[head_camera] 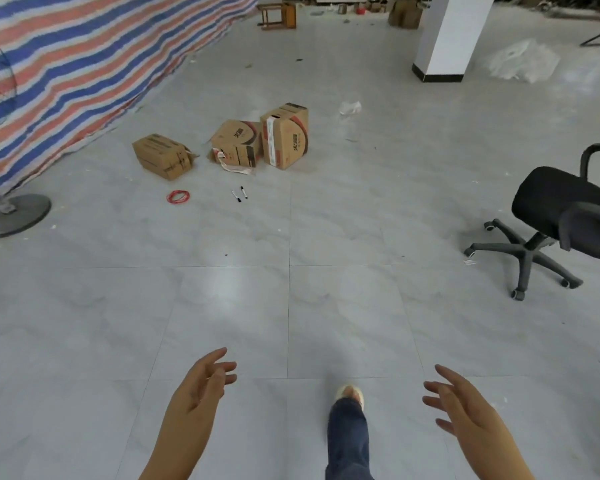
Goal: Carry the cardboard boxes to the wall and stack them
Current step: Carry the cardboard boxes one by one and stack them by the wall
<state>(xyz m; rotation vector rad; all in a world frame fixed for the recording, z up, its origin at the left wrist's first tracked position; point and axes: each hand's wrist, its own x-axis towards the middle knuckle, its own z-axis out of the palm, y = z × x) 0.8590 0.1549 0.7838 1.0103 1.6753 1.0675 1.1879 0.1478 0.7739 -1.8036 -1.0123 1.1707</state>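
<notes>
Both hands hang out in front of the person, holding nothing. The left hand (201, 386) has its fingers loosely spread, palm turned inward; the right hand (461, 407) is likewise wide, fingers fanned toward the left. Between them a shoe (351, 393) and a jeans leg step onto the tiled floor (291, 289). Farther on lie a red loop of bands (178, 196) and two markers (239, 194). Beyond those, three cardboard boxes (236, 142) sit on the floor, well apart from the hands, near the striped tarp (84, 57). An office chair (561, 216) stands at right.
</notes>
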